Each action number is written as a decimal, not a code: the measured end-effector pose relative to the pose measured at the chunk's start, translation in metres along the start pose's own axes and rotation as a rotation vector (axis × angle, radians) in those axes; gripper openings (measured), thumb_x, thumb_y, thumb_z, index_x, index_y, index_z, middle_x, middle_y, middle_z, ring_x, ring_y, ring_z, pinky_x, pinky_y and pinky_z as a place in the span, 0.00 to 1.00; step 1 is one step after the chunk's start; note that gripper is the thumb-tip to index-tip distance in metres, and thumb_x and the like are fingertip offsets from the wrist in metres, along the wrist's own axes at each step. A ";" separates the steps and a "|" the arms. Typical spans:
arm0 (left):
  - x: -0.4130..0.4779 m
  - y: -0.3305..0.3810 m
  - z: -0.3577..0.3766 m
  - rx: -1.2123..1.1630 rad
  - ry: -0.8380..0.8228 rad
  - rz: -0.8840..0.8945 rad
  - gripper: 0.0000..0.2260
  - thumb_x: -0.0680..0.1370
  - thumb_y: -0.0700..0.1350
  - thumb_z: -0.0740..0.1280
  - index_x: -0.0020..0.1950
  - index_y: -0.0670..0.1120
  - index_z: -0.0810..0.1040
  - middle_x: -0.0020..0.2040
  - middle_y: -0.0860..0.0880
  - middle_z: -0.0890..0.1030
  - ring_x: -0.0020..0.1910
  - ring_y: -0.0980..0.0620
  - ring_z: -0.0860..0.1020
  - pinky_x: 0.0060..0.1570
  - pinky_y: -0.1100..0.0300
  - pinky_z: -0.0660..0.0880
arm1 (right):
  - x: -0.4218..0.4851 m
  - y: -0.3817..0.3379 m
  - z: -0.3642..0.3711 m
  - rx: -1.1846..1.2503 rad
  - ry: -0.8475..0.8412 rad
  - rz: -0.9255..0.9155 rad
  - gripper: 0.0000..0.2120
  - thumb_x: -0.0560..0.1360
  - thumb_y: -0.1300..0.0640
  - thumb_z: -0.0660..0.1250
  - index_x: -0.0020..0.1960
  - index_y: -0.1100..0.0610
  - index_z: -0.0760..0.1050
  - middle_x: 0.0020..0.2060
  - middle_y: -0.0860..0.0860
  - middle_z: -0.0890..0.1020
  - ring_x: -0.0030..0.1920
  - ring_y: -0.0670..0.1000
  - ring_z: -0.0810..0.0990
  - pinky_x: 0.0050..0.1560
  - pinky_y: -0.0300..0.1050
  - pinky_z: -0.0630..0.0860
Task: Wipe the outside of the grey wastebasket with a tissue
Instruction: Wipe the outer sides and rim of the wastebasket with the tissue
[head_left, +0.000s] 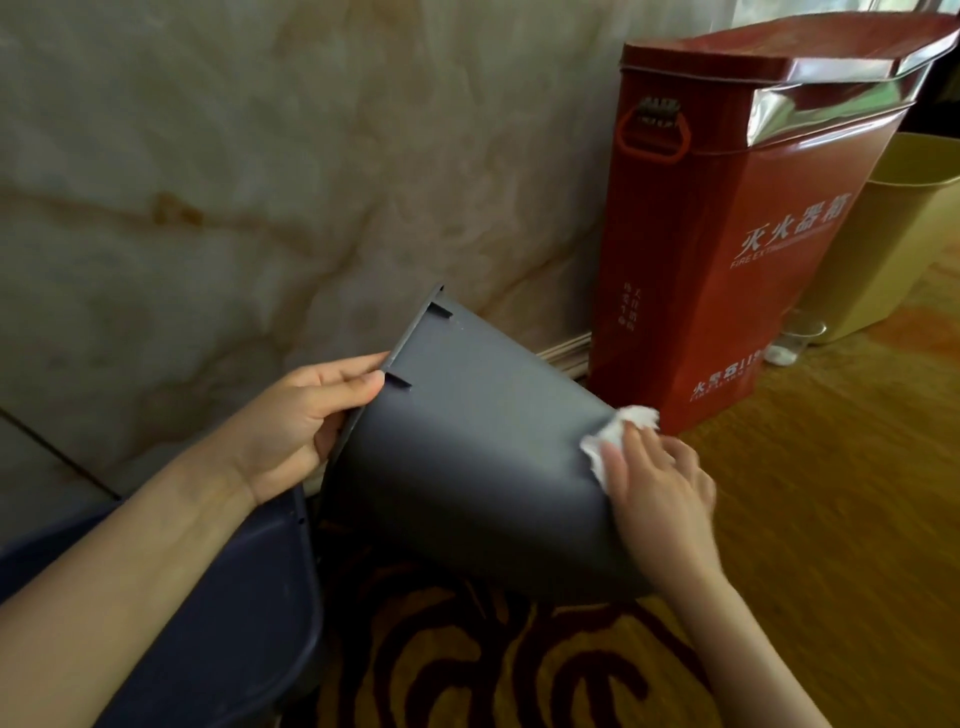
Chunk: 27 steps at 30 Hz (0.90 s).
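Observation:
The grey wastebasket (467, 457) is tipped on its side above the floor, its rim turned to the left and its base to the right. My left hand (306, 415) grips the rim, thumb on the outer wall and fingers inside. My right hand (660, 488) presses a crumpled white tissue (618, 431) against the outer wall near the base edge, fingers spread flat over the tissue.
A red fire extinguisher box (727, 234) stands just right of the basket against the marble wall (260, 182). Behind it sit a yellow bin (883, 244) and a clear glass (800, 338). A dark blue chair (218, 597) is at lower left. Patterned carpet (519, 665) lies below.

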<state>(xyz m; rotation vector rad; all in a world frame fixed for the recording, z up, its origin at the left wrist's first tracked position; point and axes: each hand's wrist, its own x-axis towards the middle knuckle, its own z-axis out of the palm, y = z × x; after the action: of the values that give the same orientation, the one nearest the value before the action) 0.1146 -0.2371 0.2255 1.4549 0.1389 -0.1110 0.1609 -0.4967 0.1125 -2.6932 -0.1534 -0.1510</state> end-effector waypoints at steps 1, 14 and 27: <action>0.001 0.002 0.000 0.010 -0.026 -0.013 0.12 0.71 0.39 0.62 0.47 0.47 0.84 0.47 0.48 0.86 0.45 0.55 0.83 0.39 0.65 0.79 | -0.008 0.013 0.001 0.036 -0.008 0.057 0.22 0.80 0.47 0.45 0.70 0.52 0.61 0.70 0.51 0.69 0.70 0.54 0.60 0.66 0.54 0.59; 0.034 0.035 0.051 0.180 0.006 -0.239 0.10 0.79 0.40 0.58 0.52 0.42 0.79 0.44 0.46 0.85 0.37 0.52 0.84 0.37 0.57 0.81 | -0.039 0.020 0.003 0.406 0.236 0.041 0.07 0.76 0.55 0.60 0.43 0.57 0.74 0.44 0.50 0.79 0.54 0.57 0.70 0.50 0.53 0.66; 0.021 0.034 0.023 -0.026 -0.062 -0.344 0.14 0.79 0.42 0.55 0.57 0.39 0.77 0.48 0.43 0.84 0.45 0.50 0.83 0.48 0.55 0.79 | 0.039 -0.125 -0.026 0.545 0.311 -0.490 0.05 0.74 0.57 0.65 0.41 0.56 0.78 0.36 0.41 0.76 0.43 0.52 0.68 0.44 0.51 0.68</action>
<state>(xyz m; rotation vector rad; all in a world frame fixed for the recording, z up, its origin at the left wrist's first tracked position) 0.1417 -0.2555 0.2574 1.3897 0.3382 -0.4325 0.1812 -0.3927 0.1934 -2.0169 -0.6532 -0.5794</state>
